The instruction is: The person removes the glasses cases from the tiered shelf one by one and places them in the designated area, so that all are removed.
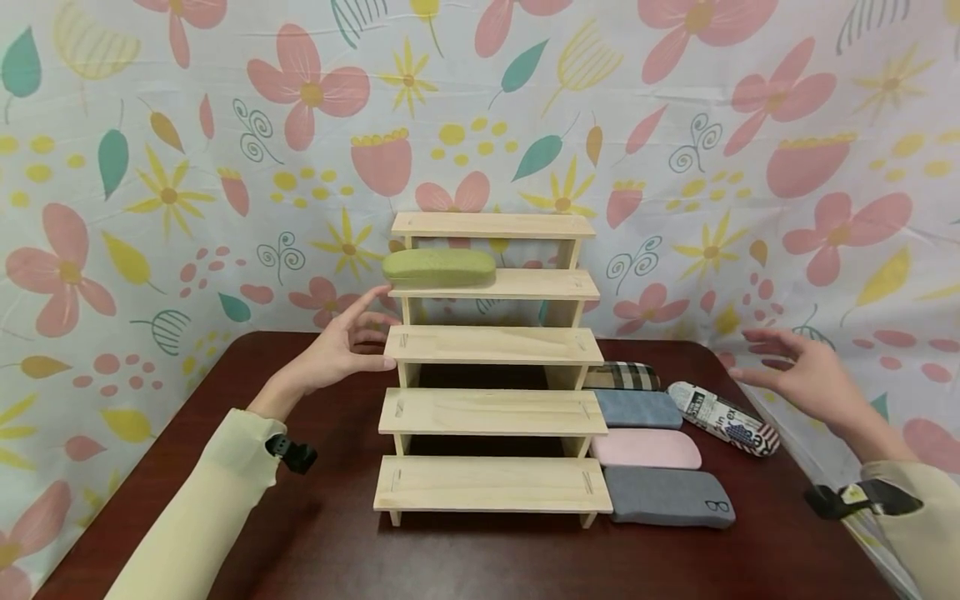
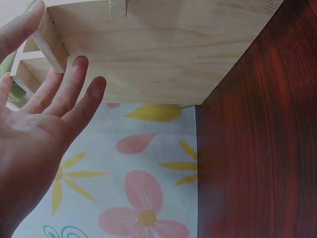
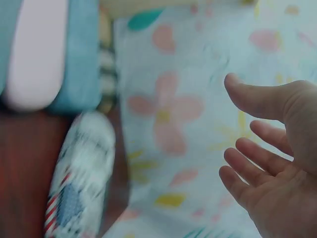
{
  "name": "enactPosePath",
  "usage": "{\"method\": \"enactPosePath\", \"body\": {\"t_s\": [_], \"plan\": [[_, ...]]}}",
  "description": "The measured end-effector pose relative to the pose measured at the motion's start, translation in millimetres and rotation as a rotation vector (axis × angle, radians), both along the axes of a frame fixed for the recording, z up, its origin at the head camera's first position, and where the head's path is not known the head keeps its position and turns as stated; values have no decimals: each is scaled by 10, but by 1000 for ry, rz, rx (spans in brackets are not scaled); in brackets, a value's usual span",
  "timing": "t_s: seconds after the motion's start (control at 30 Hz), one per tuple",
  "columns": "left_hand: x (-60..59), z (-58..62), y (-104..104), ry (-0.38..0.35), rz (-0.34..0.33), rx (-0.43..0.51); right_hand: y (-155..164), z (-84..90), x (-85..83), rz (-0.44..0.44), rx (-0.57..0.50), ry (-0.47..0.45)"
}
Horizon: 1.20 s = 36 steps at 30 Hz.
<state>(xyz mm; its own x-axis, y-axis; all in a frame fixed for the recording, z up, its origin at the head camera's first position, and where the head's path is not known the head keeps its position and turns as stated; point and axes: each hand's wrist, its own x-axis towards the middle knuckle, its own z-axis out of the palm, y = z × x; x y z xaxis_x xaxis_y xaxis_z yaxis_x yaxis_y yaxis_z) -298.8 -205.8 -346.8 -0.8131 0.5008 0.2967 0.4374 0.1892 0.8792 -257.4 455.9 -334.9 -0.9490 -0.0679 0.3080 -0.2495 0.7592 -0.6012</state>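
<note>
A wooden tiered display stand [image 1: 491, 344] stands on the table. On its second tier from the top, at the left end, lies a green glasses case [image 1: 438, 267]. My left hand [image 1: 348, 342] is at the stand's left side, thumb by the middle tier and index fingertip near the green case; contact is unclear. In the left wrist view, the left hand [image 2: 44, 124] has its fingers spread beside the wooden side panel. My right hand [image 1: 806, 375] hangs in the air at the right, holding nothing. Below it lies a newspaper-print glasses case [image 1: 723, 418], apart from the hand.
Right of the stand, several cases lie in a column: plaid [image 1: 626, 376], blue [image 1: 637, 415], pink [image 1: 647, 448] and gray with a glasses drawing [image 1: 670, 497]. They touch or reach under the stand's right edge. A flower-patterned cloth [image 1: 300, 192] hangs behind the dark table [image 1: 315, 533].
</note>
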Motion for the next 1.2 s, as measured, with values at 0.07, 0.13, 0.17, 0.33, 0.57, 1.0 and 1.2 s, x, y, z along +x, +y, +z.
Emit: {"method": "enactPosePath", "body": {"t_s": [0.07,0.13,0.17,0.33,0.57,1.0,1.2], "plan": [[0,-3,-3,3,2,0,-198,147,9,30,-11,8],[-2,-8,-6,8,3,-2,-401,278,11,62,-14,15],[-2,-9,-7,9,4,-3,-501,334,10,74,-16,18],[-4,-8,-8,8,7,-13,-949,546,-22,130,-1,33],[2,13,2,7,10,-12,-1473,780,-168,237,-15,25],[-23,-7,-21,17,-1,3,-2311,1043,-617,470,-23,42],[-1,4,-5,21,4,-6,-2637,1078,-807,497,12,-13]]}}
